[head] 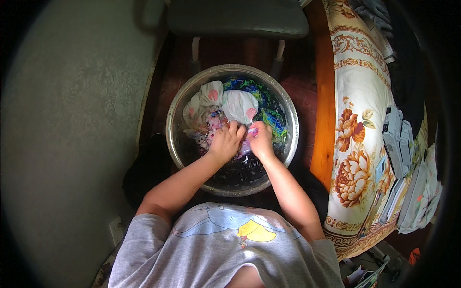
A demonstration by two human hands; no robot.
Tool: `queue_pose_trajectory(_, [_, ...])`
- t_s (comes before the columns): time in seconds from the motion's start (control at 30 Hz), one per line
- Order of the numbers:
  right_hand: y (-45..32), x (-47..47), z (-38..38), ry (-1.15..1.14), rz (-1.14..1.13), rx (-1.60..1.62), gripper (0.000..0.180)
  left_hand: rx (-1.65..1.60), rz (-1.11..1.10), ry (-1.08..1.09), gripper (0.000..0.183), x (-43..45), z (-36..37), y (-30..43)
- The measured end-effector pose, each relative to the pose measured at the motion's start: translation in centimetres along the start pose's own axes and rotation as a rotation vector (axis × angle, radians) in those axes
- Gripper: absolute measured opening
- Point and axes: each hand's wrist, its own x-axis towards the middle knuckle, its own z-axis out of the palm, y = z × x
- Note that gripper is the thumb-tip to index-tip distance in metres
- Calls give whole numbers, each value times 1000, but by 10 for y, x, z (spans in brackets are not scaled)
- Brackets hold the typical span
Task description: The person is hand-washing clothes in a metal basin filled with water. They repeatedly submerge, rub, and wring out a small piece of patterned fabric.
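A round metal basin [173,140] holds water and several wet cloths. Inside it, my left hand [226,142] and my right hand [260,139] are close together, gripping a pink and purple patterned cloth [245,147] between them. The right hand looks slightly blurred. Just beyond my fingers bulges a white cloth with pink strawberry-like prints [239,104], and more of this pale fabric lies at the upper left of the basin. Along the right side floats a dark cloth with blue and green patterning [273,120]. Parts of the cloths are under water or behind my hands.
A dark padded chair [237,18] stands beyond the basin. At the left rises a grey wall [79,108] with an outlet [116,230] low down. On the right, a wooden edge [322,126] borders a bed or bench with a floral cover [360,136], bearing several books and devices.
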Motion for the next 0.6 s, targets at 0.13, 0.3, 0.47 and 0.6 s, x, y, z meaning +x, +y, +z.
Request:
queue_pose_trajectory(0.13, [4, -5, 6, -32, 7, 70, 26, -37, -3, -174, 19, 4, -7, 0])
queue_pose_trajectory(0.3, [-16, 9, -21, 5, 603, 1268, 21, -725, -147, 189, 12, 18, -70, 16])
queue_pose_trajectory(0.47, [-47, 4, -41, -515, 808, 1578, 33, -1233, -246, 184, 18, 10, -88, 47])
queue_pose_trajectory(0.6, [-51, -13, -31, -383, 726, 1489, 35, -647, -129, 37, 28, 10, -85, 47])
